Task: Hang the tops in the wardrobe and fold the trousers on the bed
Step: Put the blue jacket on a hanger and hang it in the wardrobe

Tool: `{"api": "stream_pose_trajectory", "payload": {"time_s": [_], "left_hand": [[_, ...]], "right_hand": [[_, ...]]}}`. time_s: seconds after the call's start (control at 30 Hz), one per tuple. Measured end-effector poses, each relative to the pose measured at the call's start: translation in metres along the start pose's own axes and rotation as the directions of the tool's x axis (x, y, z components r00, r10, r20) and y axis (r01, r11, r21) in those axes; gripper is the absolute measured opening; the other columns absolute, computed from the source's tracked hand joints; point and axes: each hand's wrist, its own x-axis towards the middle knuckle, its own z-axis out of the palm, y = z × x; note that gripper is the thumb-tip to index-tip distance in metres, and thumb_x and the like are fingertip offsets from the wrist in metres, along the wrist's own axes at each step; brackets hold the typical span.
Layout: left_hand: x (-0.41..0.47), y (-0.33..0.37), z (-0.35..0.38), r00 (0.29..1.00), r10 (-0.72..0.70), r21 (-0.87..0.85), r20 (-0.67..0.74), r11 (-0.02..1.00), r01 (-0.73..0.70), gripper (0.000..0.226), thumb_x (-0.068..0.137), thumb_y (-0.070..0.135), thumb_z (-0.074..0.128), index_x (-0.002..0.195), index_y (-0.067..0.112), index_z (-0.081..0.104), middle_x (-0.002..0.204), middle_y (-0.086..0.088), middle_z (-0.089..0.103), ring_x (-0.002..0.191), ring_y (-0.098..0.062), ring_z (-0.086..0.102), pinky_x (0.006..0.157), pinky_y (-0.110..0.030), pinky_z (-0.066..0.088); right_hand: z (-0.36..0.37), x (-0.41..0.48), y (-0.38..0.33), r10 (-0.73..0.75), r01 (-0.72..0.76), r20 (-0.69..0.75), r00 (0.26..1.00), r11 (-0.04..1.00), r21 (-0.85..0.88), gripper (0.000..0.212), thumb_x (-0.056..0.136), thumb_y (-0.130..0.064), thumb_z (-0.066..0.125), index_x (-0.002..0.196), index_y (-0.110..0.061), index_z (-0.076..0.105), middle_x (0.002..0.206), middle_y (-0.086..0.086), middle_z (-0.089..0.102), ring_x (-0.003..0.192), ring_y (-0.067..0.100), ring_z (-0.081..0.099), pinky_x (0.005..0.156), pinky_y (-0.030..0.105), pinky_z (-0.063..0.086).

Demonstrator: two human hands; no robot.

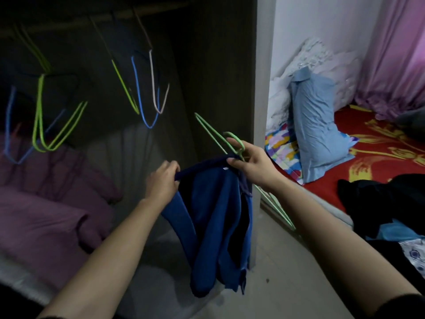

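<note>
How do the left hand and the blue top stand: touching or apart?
Touching. The head view shows the left hand with its fingers curled round the dark collar edge of the blue top.

The wardrobe (pixel 220 65) fills 8 to 12 o'clock. Spare hangers (pixel 140 88) hang on its rail (pixel 138 13) at 10 to 11, above folded bedding (pixel 46 215) at 8. At centre, the top (pixel 213 215) hangs between the left hand (pixel 161 183) and the right hand (pixel 253 164), which also holds a hanger (pixel 211 130). The bed (pixel 379 157) lies at 3, carrying a pillow (pixel 317 125) at 2 and a pile of clothes (pixel 379 199) at 4, with a curtain (pixel 395 54) behind.
</note>
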Motion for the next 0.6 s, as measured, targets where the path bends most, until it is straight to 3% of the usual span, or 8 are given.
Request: {"api": "stream_pose_trajectory", "payload": {"time_s": [0.07, 0.13, 0.23, 0.33, 0.4, 0.47, 0.5, 0.6], "left_hand": [[0.001, -0.004, 0.003, 0.995, -0.086, 0.047, 0.042, 0.995, 0.084, 0.010, 0.086, 0.019, 0.066, 0.089, 0.021, 0.057, 0.084, -0.004, 0.065, 0.078, -0.029, 0.063, 0.058, -0.032, 0.039], [0.005, -0.006, 0.002, 0.984, -0.141, 0.049, 0.107, 0.989, 0.136, 0.016, 0.087, 0.035, 0.067, 0.075, 0.027, 0.060, 0.075, 0.001, 0.064, 0.077, -0.026, 0.064, 0.056, -0.030, 0.036], [0.014, -0.014, 0.002, 0.928, -0.152, -0.155, 0.341, 0.964, 0.215, 0.040, 0.082, 0.055, 0.071, 0.066, 0.019, 0.065, 0.064, 0.003, 0.060, 0.063, -0.016, 0.059, 0.049, -0.027, 0.035], [0.014, -0.019, -0.004, 0.855, -0.097, -0.281, 0.510, 0.921, 0.271, 0.058, 0.071, 0.067, 0.072, 0.062, 0.015, 0.049, 0.058, 0.001, 0.042, 0.052, -0.010, 0.040, 0.046, -0.024, 0.028], [0.017, -0.019, -0.010, 0.883, -0.001, -0.394, 0.469, 0.895, 0.210, 0.057, 0.066, 0.068, 0.072, 0.064, 0.014, 0.053, 0.059, 0.001, 0.043, 0.055, -0.009, 0.042, 0.053, -0.027, 0.031], [0.024, -0.013, -0.014, 0.948, 0.077, -0.521, 0.310, 0.848, 0.102, 0.048, 0.072, 0.058, 0.073, 0.064, 0.014, 0.055, 0.058, 0.002, 0.048, 0.054, -0.008, 0.043, 0.055, -0.030, 0.032], [0.029, -0.009, -0.017, 0.974, 0.098, -0.535, 0.206, 0.845, 0.028, 0.043, 0.077, 0.051, 0.074, 0.064, 0.014, 0.055, 0.058, 0.001, 0.051, 0.055, -0.009, 0.044, 0.055, -0.031, 0.033], [0.042, 0.007, -0.020, 0.985, 0.172, -0.254, 0.002, 0.953, -0.166, 0.038, 0.086, 0.053, 0.067, 0.072, 0.020, 0.055, 0.064, 0.006, 0.057, 0.062, -0.014, 0.052, 0.057, -0.034, 0.039]], "right_hand": [[0.004, 0.001, 0.000, -0.007, 0.008, -0.019, 1.000, 1.000, 0.026, 0.047, 0.092, -0.009, 0.068, 0.131, -0.034, 0.059, 0.116, -0.020, 0.068, 0.112, -0.003, 0.061, 0.101, 0.017, 0.047], [0.000, 0.001, 0.007, 0.004, -0.002, -0.076, 0.997, 1.000, 0.029, 0.044, 0.093, -0.008, 0.067, 0.133, -0.023, 0.061, 0.119, -0.017, 0.067, 0.115, -0.004, 0.061, 0.102, 0.019, 0.046], [-0.007, -0.004, 0.020, 0.068, -0.072, -0.136, 0.988, 0.997, -0.026, 0.041, 0.095, -0.012, 0.066, 0.135, -0.020, 0.061, 0.119, -0.012, 0.069, 0.113, -0.001, 0.063, 0.106, 0.028, 0.048], [-0.010, -0.010, 0.033, 0.127, -0.136, -0.156, 0.980, 0.990, -0.048, 0.043, 0.095, -0.015, 0.065, 0.137, -0.021, 0.058, 0.127, -0.004, 0.067, 0.119, 0.009, 0.061, 0.109, 0.034, 0.045], [-0.012, -0.014, 0.038, 0.178, -0.190, -0.145, 0.973, 0.979, -0.071, 0.044, 0.096, -0.015, 0.063, 0.140, -0.020, 0.056, 0.134, -0.005, 0.062, 0.123, 0.009, 0.057, 0.109, 0.029, 0.042], [-0.014, -0.022, 0.043, 0.238, -0.251, -0.096, 0.966, 0.956, -0.150, 0.042, 0.097, -0.014, 0.061, 0.139, -0.016, 0.057, 0.141, -0.005, 0.057, 0.122, 0.006, 0.055, 0.111, 0.029, 0.040], [-0.014, -0.027, 0.046, 0.262, -0.272, -0.075, 0.962, 0.940, -0.207, 0.038, 0.098, -0.014, 0.060, 0.136, -0.013, 0.059, 0.140, -0.005, 0.058, 0.112, 0.004, 0.058, 0.108, 0.032, 0.043], [-0.014, -0.040, 0.040, 0.303, -0.315, -0.089, 0.949, 0.928, -0.199, 0.033, 0.101, -0.021, 0.056, 0.132, -0.013, 0.062, 0.109, -0.004, 0.068, 0.072, 0.004, 0.058, 0.076, 0.033, 0.053]]}}
